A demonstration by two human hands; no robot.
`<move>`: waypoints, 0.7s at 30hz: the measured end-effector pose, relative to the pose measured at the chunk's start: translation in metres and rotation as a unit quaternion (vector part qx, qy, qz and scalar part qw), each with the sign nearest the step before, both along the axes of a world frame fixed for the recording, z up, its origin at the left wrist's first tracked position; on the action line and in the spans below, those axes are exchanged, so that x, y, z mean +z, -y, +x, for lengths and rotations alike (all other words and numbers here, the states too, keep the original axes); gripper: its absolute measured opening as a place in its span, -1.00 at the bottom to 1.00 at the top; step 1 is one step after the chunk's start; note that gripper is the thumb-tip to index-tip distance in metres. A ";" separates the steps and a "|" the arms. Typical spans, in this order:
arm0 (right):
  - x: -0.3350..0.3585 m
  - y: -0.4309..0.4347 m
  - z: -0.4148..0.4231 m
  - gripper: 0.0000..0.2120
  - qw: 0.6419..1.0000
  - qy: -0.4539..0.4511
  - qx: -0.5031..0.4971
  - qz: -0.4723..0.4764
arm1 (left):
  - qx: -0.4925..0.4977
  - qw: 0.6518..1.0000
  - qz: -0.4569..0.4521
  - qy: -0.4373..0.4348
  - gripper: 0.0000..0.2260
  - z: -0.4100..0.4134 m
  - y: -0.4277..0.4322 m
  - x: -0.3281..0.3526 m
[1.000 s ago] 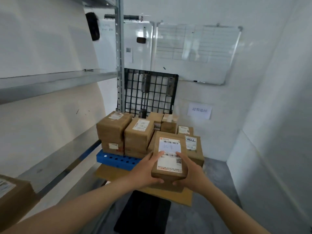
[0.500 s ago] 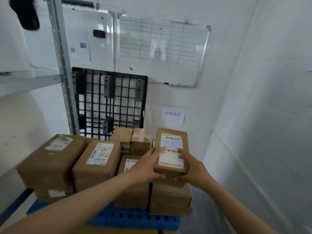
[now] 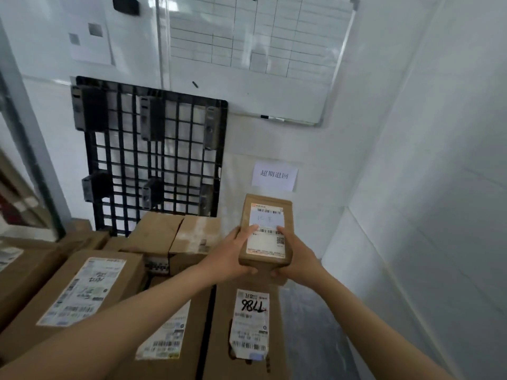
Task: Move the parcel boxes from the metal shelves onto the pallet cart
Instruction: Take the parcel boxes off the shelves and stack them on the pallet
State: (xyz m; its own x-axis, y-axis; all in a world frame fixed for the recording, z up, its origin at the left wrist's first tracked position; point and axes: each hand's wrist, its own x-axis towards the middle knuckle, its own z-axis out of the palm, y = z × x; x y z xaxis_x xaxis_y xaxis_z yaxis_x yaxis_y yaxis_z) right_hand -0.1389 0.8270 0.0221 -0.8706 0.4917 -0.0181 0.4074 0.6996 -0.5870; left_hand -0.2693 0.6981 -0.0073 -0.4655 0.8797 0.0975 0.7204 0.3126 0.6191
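Observation:
A small brown parcel box (image 3: 267, 212) with a white shipping label sits between both hands, held just above the stack of parcels. My left hand (image 3: 229, 256) grips its left side and my right hand (image 3: 297, 260) grips its right side and underside. Below it lies a box marked 786 (image 3: 248, 322). Several other brown parcel boxes (image 3: 90, 286) fill the lower left. The pallet cart under them is hidden. A grey metal shelf post (image 3: 26, 133) runs down the left edge.
A black plastic pallet (image 3: 148, 157) leans upright against the back wall behind the boxes. A whiteboard (image 3: 255, 48) and a paper sign (image 3: 274, 175) hang on that wall. A white wall (image 3: 425, 187) closes the right side, with grey floor (image 3: 310, 325) beside the stack.
The view has come closer to the stacked parcels and turned right, so the shelves have left the frame. The held box has travelled forward over the stack's right rear part.

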 end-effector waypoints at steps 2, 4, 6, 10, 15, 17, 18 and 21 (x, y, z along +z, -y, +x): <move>-0.007 -0.018 -0.020 -0.14 1.000 0.013 0.021 -0.012 | 0.015 1.000 -0.010 0.006 -0.13 -0.013 -0.012 -0.005; -0.013 -0.033 -0.037 -0.12 0.998 0.027 0.041 -0.026 | 0.027 0.999 -0.022 0.007 -0.13 -0.025 -0.021 -0.012; -0.021 -0.043 -0.053 -0.10 0.997 0.040 0.059 -0.033 | 0.046 0.998 -0.040 0.005 -0.13 -0.037 -0.027 -0.020; -0.038 -0.051 -0.075 -0.07 0.994 0.043 0.079 -0.059 | 0.082 0.989 -0.105 -0.064 -0.13 -0.057 -0.032 -0.034; -0.063 -0.051 -0.083 -0.06 0.991 0.068 0.089 -0.071 | 0.085 0.973 -0.194 -0.088 -0.14 -0.061 -0.030 -0.047; -0.069 -0.050 -0.086 -0.07 0.991 0.070 0.088 -0.065 | 0.084 0.969 -0.207 -0.104 -0.15 -0.059 -0.027 -0.048; -0.070 -0.049 -0.087 -0.07 0.992 0.071 0.090 -0.060 | 0.084 0.967 -0.210 -0.114 -0.16 -0.058 -0.025 -0.050; -0.072 -0.048 -0.089 -0.07 0.990 0.088 0.097 -0.053 | 0.080 0.965 -0.210 -0.133 -0.17 -0.058 -0.020 -0.053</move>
